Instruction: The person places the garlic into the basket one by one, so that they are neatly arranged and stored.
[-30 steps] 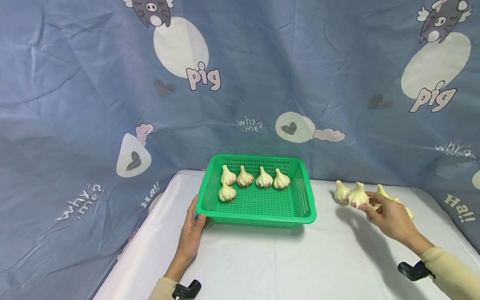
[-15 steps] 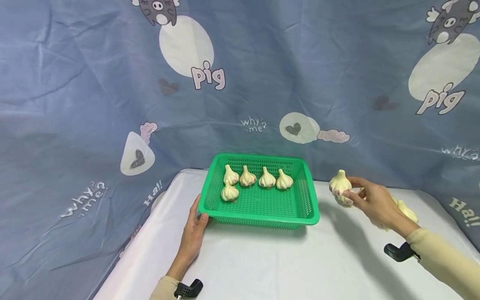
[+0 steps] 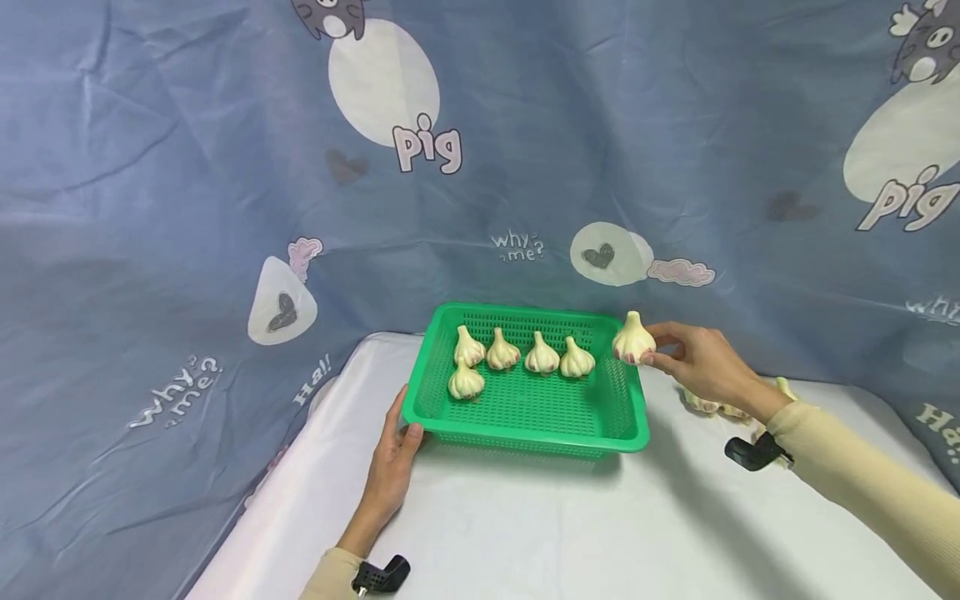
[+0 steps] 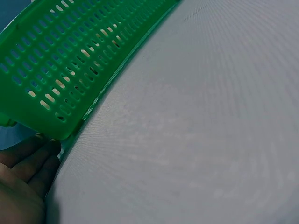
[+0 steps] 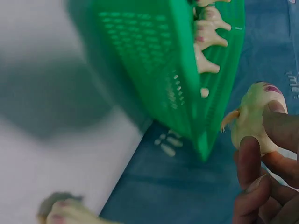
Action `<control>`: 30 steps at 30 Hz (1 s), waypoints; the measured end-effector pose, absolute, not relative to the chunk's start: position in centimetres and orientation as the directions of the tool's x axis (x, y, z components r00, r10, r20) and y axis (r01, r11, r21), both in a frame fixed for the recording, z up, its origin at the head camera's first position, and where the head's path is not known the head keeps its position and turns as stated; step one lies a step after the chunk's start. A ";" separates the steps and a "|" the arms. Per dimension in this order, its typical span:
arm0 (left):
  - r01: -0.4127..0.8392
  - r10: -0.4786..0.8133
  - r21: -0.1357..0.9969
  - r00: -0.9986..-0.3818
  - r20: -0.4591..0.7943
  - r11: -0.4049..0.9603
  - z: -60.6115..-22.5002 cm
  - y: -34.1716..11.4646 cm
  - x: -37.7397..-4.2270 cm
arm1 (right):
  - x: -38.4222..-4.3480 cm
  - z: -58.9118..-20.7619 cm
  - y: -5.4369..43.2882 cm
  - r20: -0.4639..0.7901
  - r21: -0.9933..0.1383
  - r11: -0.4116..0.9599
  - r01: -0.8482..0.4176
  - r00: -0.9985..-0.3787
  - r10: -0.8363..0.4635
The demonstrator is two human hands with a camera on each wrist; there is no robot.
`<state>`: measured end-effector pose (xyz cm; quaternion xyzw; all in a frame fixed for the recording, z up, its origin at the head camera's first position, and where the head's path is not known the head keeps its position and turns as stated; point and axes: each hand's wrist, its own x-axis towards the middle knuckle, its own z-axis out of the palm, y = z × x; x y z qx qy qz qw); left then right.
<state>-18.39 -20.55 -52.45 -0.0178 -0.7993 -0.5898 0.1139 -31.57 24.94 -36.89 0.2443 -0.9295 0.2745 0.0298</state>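
Note:
My right hand [image 3: 701, 360] pinches a garlic bulb [image 3: 633, 340], root end down and stem up, between thumb and fingers. In the head view this bulb overlaps the right rim of the green plastic basket [image 3: 517, 435]. The right wrist view shows the held bulb [image 5: 256, 119] beside the basket wall. At the basket's front left corner, my left hand [image 3: 390, 467] holds the edge, thumb at the front and fingers along the left side. Its fingertips touch the corner in the left wrist view. Inside the basket, four bulbs make a back row, with one bulb [image 3: 467, 382] in front at the left.
More garlic bulbs [image 3: 701, 403] lie on the white tablecloth [image 3: 525, 533] at the right, partly hidden by my right forearm. A blue printed cloth [image 3: 480, 167] hangs behind the table.
My right hand has lifted the garlic bulb from the group at the right and carried it left to the basket's right rim. My left hand stays at the corner; the view has shifted slightly.

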 end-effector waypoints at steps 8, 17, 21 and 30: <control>0.164 -0.096 0.940 -0.975 0.200 0.300 -52.6 -20.3 -18.4 | -33.2 -37.1 22.0 0.143 -0.527 0.691 -0.494 -0.854 -0.501; 0.180 -0.105 0.929 -0.969 0.224 0.325 -52.7 -20.6 -18.5 | -34.6 -38.2 17.2 0.138 -0.554 0.647 -0.524 -0.824 -0.550; 0.182 -0.104 0.929 -0.969 0.226 0.323 -52.7 -20.6 -18.5 | -35.0 -38.9 15.0 0.126 -0.572 0.630 -0.525 -0.815 -0.566; 0.184 -0.098 0.933 -0.970 0.224 0.309 -52.7 -20.6 -18.5 | -36.2 -40.1 11.7 0.087 -0.536 0.640 -0.551 -0.790 -0.607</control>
